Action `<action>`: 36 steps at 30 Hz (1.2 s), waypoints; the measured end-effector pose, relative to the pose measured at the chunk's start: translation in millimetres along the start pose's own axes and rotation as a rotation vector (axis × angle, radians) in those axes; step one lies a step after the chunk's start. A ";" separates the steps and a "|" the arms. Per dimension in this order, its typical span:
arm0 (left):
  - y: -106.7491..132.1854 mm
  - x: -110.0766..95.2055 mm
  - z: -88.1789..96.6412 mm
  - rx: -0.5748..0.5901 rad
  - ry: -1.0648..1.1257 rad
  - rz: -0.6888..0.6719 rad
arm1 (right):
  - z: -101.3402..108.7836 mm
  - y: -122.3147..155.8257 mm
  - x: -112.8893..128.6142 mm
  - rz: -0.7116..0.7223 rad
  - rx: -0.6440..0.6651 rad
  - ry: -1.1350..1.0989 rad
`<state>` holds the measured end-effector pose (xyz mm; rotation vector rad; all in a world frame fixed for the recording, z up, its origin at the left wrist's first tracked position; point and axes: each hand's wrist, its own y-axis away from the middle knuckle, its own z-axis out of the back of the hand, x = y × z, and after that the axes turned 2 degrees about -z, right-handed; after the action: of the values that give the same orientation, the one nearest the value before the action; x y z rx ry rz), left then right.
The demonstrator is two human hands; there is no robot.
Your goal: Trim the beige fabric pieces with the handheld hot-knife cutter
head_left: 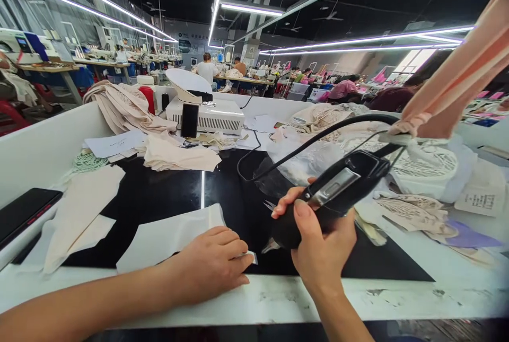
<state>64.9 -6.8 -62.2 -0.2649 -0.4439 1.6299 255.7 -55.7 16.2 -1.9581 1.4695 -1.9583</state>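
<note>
My right hand (324, 246) is wrapped round a black corded handheld tool (336, 188) with a silver plate on its side and a metal tip pointing down over the black mat (382, 257). A small pointed metal blade pokes out beside those fingers; its handle is hidden. The tool's upper end is tied to a hanging pink cloth strip (449, 77). Near the front edge, my left hand (217, 260) presses on a white fabric piece (170, 230), fingers bent and together. A small white edge shows at its fingertips; the thumb is out of sight.
A white machine box (207, 116) stands behind the mat with a dark phone (190, 121) against it. Beige fabric (119, 103) is heaped at left, and lace pieces (421, 167) lie at right. The black cable (286, 156) loops across. People sit at sewing tables beyond.
</note>
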 end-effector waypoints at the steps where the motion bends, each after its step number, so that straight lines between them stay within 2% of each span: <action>1: 0.4 0.3 -1.5 0.008 -0.006 0.001 | -0.2 0.8 0.1 0.000 0.000 -0.004; 19: 5.7 2.2 -5.4 -0.012 -0.017 0.022 | -3.3 8.7 -7.9 -0.069 0.007 -0.082; 26: 6.4 1.3 -5.4 0.023 -0.004 0.030 | -5.7 9.4 -9.7 -0.051 0.019 -0.064; 36: 7.4 1.2 -3.0 0.023 0.010 0.035 | -3.4 13.5 -0.2 -0.067 -0.001 -0.114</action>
<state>59.4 -5.7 -68.0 -0.2641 -0.4146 1.6662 245.3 -61.2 8.9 -2.1078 1.3967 -1.8349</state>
